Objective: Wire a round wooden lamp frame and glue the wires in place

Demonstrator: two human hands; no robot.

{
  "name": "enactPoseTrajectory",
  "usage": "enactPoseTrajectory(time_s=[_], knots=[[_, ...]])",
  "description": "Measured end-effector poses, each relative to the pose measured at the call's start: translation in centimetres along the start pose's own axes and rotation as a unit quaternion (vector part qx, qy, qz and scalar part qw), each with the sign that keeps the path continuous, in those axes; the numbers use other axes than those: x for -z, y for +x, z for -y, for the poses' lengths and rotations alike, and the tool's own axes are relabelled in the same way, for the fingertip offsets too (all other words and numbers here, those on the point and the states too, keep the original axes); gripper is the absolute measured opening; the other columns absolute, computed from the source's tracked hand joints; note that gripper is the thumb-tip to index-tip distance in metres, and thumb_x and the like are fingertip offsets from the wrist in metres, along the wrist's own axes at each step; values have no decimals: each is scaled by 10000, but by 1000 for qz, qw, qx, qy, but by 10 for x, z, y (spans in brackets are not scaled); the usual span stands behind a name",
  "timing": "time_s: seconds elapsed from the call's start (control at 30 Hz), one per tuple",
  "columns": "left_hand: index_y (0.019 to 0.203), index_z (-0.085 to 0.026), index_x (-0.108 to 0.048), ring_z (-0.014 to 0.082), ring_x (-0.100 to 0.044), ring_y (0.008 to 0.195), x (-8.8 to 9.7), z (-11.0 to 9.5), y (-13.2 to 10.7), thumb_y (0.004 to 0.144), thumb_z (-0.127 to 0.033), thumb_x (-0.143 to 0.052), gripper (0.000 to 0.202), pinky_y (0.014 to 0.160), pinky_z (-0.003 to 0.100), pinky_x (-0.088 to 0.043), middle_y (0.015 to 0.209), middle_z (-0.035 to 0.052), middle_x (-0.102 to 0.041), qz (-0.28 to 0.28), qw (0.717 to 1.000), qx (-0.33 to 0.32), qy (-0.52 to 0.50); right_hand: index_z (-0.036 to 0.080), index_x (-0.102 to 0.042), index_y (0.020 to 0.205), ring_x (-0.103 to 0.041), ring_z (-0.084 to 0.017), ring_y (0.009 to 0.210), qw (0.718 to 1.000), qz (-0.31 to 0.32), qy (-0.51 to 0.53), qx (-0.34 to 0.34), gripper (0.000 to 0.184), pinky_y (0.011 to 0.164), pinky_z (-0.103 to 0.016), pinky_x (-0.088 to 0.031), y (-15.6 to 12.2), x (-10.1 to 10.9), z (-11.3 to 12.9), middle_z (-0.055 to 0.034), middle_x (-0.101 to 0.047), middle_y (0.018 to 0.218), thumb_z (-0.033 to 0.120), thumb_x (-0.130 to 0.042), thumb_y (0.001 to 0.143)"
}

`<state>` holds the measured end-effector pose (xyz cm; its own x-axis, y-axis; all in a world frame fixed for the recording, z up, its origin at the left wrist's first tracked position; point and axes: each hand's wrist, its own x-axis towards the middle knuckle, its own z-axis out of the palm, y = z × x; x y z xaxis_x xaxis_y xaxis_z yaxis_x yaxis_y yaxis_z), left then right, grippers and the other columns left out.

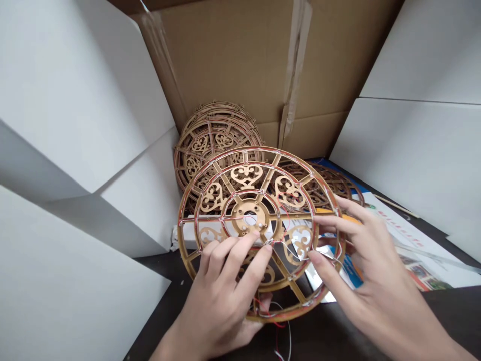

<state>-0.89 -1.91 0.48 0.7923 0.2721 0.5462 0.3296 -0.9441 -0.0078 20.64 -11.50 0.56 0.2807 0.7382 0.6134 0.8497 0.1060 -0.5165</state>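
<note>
A round gold openwork lattice frame (271,173) with scroll ornaments and a central hub is held up tilted in front of me. Red and white wires run along its rings. My left hand (229,283) grips it from the lower left, its fingers on the front just below the hub and one fingertip showing behind the lower rim. A thin white wire (289,249) stretches from those fingers toward my right thumb. At the right rim, my right hand (370,255) is closed round the frame, thumb in front, other fingers partly hidden. Loose red and white wire ends (289,331) dangle below.
Behind stands a stack of similar round frames (218,133) against a cardboard wall (233,55). More frames (338,180) lie at right, near a printed white sheet (417,240). White boxes (143,190) close in both sides of the dark table (161,263).
</note>
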Motion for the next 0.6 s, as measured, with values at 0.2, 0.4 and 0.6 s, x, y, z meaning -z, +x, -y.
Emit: enactPoseTrajectory(time_s=[0.2,0.4,0.6], knots=[[1365,-74,-532,325,-422,1221,-1,-1,0,852,-249,-627,550,1079,462,-294,1408,174,-513,-10,1000,4,-3,271,-529,1256,-378,-350,1392,1000,4,0,8,319,1057,-600,-380,0,-2,-1,-140,-447,1422,391,-535,960],[1359,-79,-538,329,-430,1210,-2,-2,0,848,-281,-621,556,1058,473,-298,1402,169,-533,2,1000,-2,12,213,-510,1334,-388,-391,1339,994,-22,-74,77,409,1066,-612,-344,2,-1,-1,-188,-381,1449,382,-569,966],[1340,-61,-552,332,-433,1189,-1,-3,2,859,-328,-609,553,1022,470,-313,1354,179,-562,2,999,-29,36,215,-611,1172,-459,-328,1233,975,29,-80,206,251,1048,-536,-409,15,-4,6,-123,-556,1295,231,-639,923]])
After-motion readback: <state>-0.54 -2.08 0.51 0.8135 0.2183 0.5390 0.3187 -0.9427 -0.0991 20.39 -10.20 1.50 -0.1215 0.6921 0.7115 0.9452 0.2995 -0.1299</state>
